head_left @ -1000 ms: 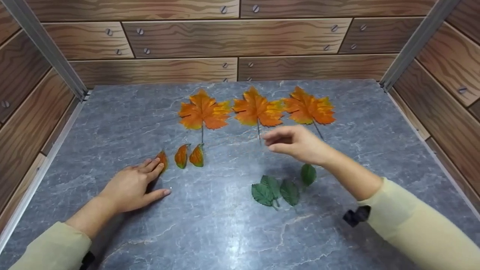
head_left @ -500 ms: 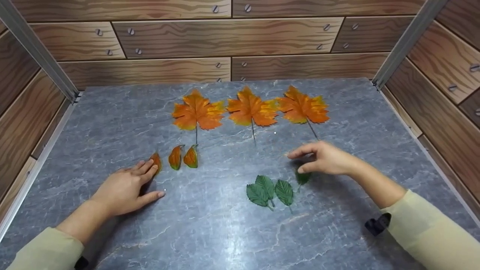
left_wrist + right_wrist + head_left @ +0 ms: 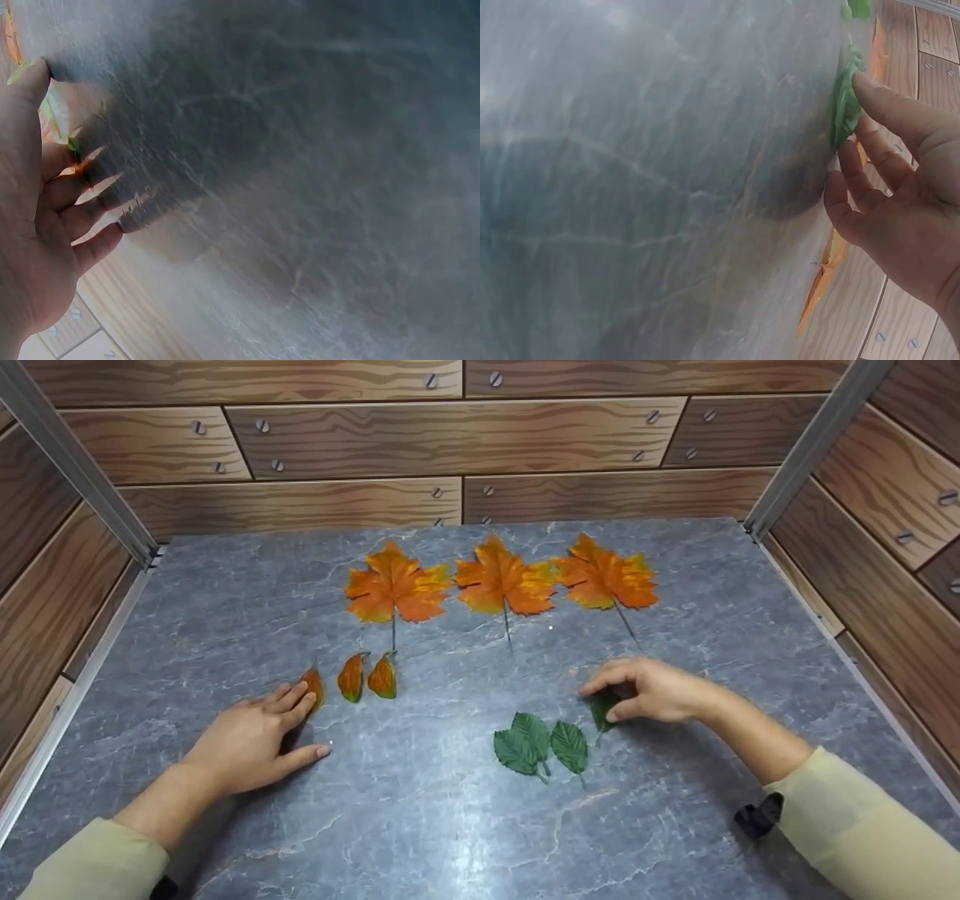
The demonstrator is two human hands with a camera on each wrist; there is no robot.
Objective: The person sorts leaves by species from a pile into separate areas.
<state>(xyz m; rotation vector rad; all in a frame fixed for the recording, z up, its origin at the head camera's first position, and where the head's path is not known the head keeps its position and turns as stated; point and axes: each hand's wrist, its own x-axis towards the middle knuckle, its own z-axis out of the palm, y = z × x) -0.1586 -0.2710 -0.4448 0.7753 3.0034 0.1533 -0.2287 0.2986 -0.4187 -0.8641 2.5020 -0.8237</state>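
Observation:
My left hand (image 3: 244,739) lies with extended fingers on the leftmost small orange-green leaf (image 3: 316,690), partly covering it. In the left wrist view the fingers (image 3: 64,199) are spread against the tabletop. Two more small orange leaves, one (image 3: 350,677) and another (image 3: 382,675), sit just to the right. My right hand (image 3: 656,690) holds the rightmost green leaf (image 3: 600,709) between thumb and curled fingers, hiding part of it; the right wrist view shows the thumb at the edge of this leaf (image 3: 845,105). Left of it lie a green leaf (image 3: 569,746) and two overlapping green leaves (image 3: 521,744).
Three big orange maple leaves, left (image 3: 395,585), middle (image 3: 504,579) and right (image 3: 606,575), lie in a row at the back, stems toward me. The grey marbled tabletop (image 3: 420,825) is bounded by wood-patterned walls (image 3: 450,439).
My right hand has come down and rightward from near the maple stems to the rightmost green leaf, its fingers closing around it. The left hand stays on its orange leaf.

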